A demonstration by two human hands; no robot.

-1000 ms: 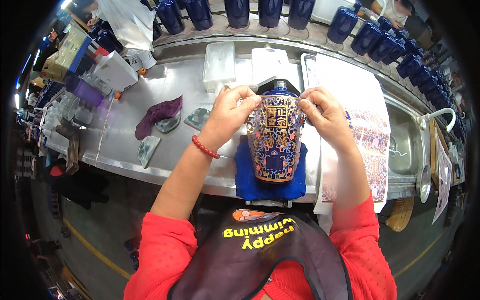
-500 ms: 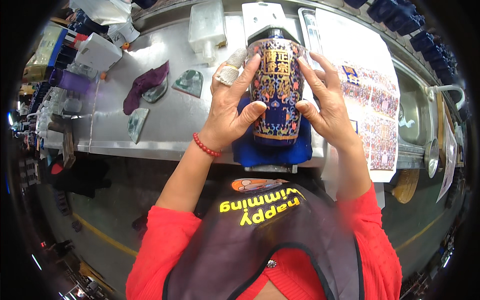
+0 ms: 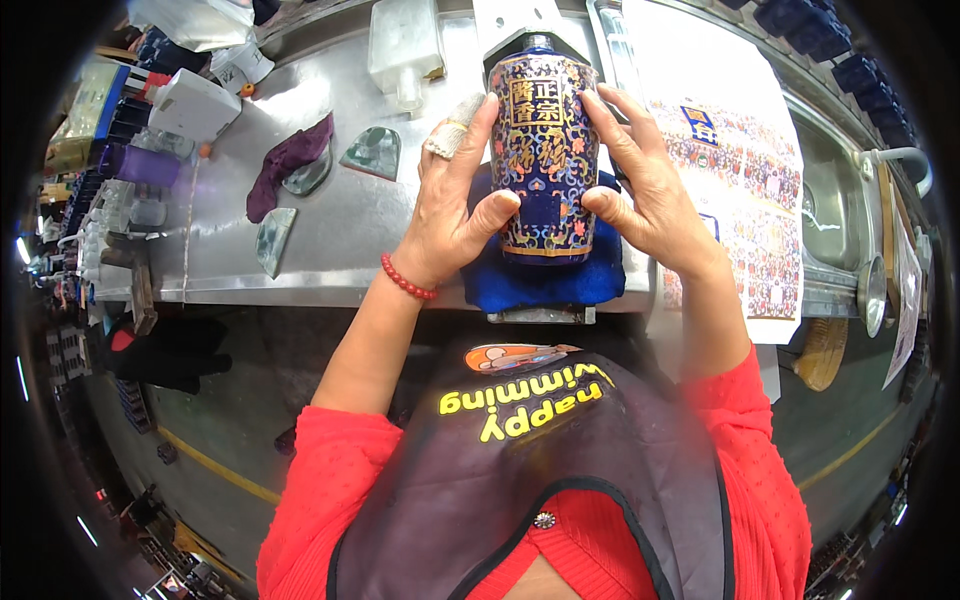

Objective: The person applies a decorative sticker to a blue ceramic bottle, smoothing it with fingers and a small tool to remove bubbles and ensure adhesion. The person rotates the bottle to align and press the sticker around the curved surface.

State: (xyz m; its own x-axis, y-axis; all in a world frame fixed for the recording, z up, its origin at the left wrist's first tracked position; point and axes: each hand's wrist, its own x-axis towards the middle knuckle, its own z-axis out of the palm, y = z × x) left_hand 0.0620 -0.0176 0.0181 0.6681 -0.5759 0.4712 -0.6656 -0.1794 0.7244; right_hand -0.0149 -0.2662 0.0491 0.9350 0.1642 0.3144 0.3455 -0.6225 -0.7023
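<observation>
A dark blue bottle [image 3: 545, 170] with colourful floral patterns and gold characters lies on its back, neck pointing away from me. My left hand [image 3: 445, 215] holds its left side, thumb near the lower body and fingers along the edge; a pale wrap [image 3: 450, 138] covers one finger. On the opposite side, my right hand [image 3: 655, 200] presses thumb and fingertips against the bottle. Under it lies a blue cloth [image 3: 545, 285] on a support at the bench edge. Beyond the neck stands a white holder [image 3: 515, 15] with a dark angled edge.
Left on the metal bench [image 3: 340, 230] lie green scraper pieces [image 3: 372, 153] and a purple cloth [image 3: 285, 165]. A clear bottle [image 3: 405, 45] stands further back. Printed pattern sheets [image 3: 745, 200] spread to the right, beside a sink [image 3: 835, 215] with a tap [image 3: 905, 155].
The bottle has shifted slightly away from me on the blue cloth, and both hands have stayed on its sides. The whole view has also shifted a little.
</observation>
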